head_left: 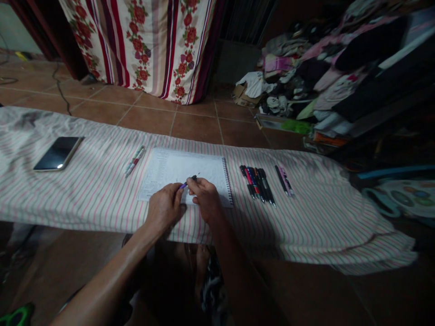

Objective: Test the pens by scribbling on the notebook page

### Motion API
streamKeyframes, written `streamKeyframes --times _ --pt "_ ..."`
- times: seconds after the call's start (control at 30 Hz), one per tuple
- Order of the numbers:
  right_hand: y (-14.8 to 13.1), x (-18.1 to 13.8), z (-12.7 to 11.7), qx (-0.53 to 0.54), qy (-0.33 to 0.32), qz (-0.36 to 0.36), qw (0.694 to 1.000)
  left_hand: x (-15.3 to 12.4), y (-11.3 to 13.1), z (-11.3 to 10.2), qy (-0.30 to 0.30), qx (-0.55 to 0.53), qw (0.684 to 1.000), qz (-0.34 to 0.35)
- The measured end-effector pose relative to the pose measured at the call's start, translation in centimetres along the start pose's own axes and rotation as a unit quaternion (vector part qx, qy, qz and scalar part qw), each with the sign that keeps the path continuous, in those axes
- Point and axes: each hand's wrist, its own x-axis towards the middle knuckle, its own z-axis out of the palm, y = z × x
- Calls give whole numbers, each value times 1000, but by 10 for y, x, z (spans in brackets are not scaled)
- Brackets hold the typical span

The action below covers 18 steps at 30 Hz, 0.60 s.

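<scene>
Over a spiral notebook (pixel 190 163), both of my hands hold one purple pen (pixel 184 185). My left hand (pixel 165 201) is closed around its purple barrel. The fingers of my right hand (pixel 205 194) pinch the dark end, where a thin tip points up and right. The open page is pale with faint marks; the hands cover its lower middle. Left of the notebook lie two pens (pixel 135 161) side by side. To its right is a group of several pens (pixel 258 183), mostly dark, with a black pen (pixel 281 180) and a pink pen (pixel 286 180) beyond.
A striped cloth (pixel 102 181) covers the long, low surface. A phone (pixel 58 154) lies at its left. Beyond it hangs a flowered curtain (pixel 149 45) over a tiled floor (pixel 149 113). Piled clothes (pixel 326 68) fill the back right.
</scene>
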Motion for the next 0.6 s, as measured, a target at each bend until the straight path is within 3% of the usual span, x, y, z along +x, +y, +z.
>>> streamKeyframes --times 0.23,0.47,0.6 --pt "1 3 -1 6 -6 -29 1000 1 0 0 -10 -3 1000 -8" --pt "-4 -2 -1 18 -30 17 999 1 -1 1 -5 -8 1000 -10" --pt "5 4 -3 -12 -11 -1 1000 1 -1 0 -7 -7 1000 -5"
